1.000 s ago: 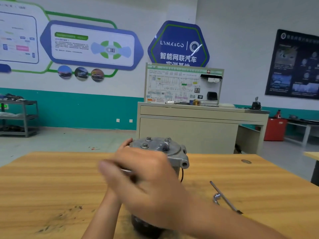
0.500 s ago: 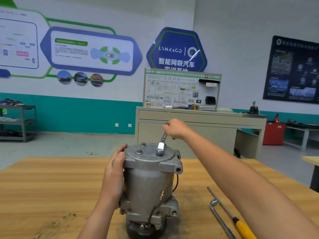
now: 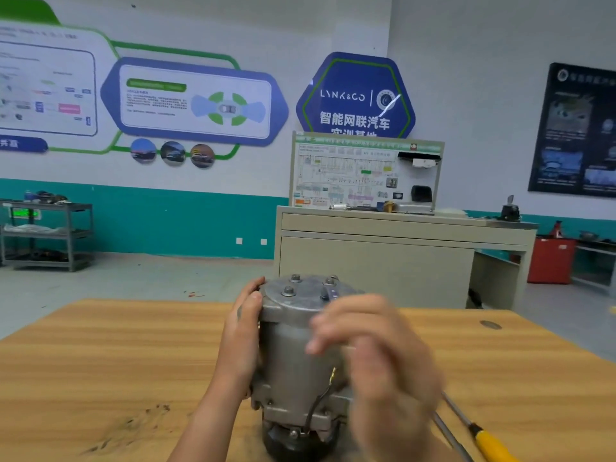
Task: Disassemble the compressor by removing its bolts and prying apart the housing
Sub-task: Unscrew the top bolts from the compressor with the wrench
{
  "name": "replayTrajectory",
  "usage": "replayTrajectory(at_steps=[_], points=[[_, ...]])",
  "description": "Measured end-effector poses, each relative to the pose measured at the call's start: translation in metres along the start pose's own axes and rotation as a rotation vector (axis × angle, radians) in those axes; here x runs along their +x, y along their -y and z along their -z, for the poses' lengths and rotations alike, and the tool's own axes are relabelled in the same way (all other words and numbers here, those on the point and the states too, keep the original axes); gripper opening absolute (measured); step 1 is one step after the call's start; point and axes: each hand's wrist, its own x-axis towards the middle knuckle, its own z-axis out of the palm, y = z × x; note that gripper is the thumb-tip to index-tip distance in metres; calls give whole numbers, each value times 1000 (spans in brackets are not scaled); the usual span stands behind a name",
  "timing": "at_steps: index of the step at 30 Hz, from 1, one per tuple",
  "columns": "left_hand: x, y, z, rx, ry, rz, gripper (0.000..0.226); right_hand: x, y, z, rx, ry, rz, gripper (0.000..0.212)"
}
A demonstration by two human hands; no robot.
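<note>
Compressor (image 3: 293, 355) stands on end at the middle of the wooden table's (image 3: 100, 355) near edge, four bolts (image 3: 288, 291) in its top cover; your left hand (image 3: 243, 331) grips the housing's upper left side. Your right hand (image 3: 376, 355) is motion-blurred in front, so whether its fingers clasp the wrench (image 3: 330, 292) seated on the near-right bolt cannot be told. Risk: a fast, half-seated swing could slip, rounding the head or tipping the tall body off its narrow base.

Left hand (image 3: 241, 341) grips the upright compressor (image 3: 293, 358) on the wooden table (image 3: 100, 361); right hand (image 3: 376, 355) (badly blurred) perhaps holds the wrench (image 3: 330, 292) atop it.
</note>
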Motion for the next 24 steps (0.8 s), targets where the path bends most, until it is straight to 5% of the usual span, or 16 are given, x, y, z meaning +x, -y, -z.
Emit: replayTrajectory(at_steps=[4, 7, 11, 16, 18, 20, 24], points=[[7, 6, 20, 118, -37, 177, 30, 5, -31, 50, -256, -512, -120, 35], [5, 1, 15, 132, -18, 179, 33, 22, -83, 82, -419, -587, -526, 28], [5, 0, 16, 126, -39, 188, 30, 43, -170, 73, -743, 59, -989, 31], [8, 3, 17, 100, -47, 191, 31, 88, -194, -19, -707, 1091, -1003, 55], [7, 1, 15, 106, -42, 173, 30, 90, -179, -59, -817, 1350, -787, 56], [7, 3, 15, 124, -55, 164, 29, 82, -148, -97, -841, 1380, -573, 50], [15, 14, 28, 278, -85, 285, 31, 45, -53, -123, -658, 1149, -191, 44]])
